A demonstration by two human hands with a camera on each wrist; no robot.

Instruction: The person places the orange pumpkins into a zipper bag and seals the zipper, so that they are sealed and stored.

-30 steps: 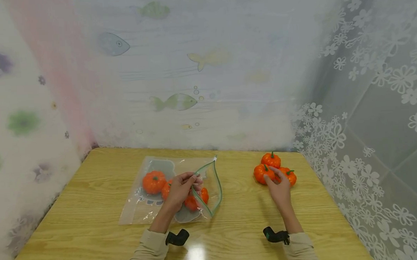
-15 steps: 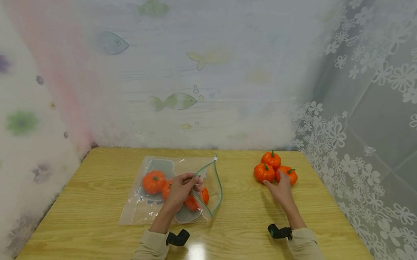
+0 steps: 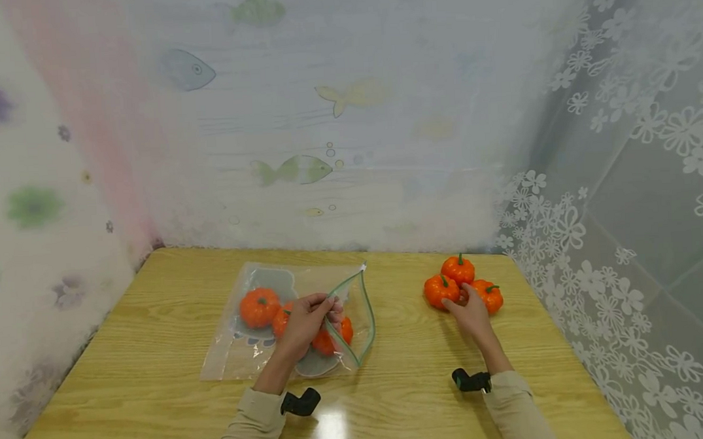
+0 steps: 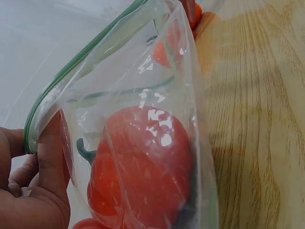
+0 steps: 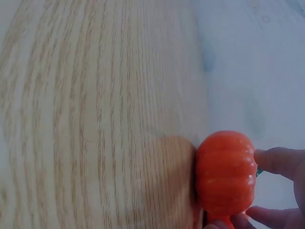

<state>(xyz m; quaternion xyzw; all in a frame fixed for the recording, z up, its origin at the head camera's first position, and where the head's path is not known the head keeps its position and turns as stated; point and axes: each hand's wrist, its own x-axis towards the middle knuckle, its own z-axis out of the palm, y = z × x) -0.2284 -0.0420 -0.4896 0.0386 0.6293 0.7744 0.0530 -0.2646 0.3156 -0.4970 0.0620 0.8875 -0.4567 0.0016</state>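
On the left of the table lies a clear zip bag with a green zip edge, its mouth gaping to the right. Several orange toy pumpkins lie inside it, partly hidden by my left hand. That hand pinches the upper edge of the bag's mouth; the left wrist view shows the green rim between thumb and fingers. At the right, three small orange pumpkins with green stems sit close together. My right hand grips the nearest-left pumpkin, thumb on one side and fingertips on the other.
Behind the gripped pumpkin stands another pumpkin, and a third pumpkin sits to its right. The wooden table meets a fish-patterned wall at the back and a flowered covering on the right.
My right hand has drawn its fingers in between the pumpkins and around the left one, which has shifted slightly left. The left hand and bag have stayed put.
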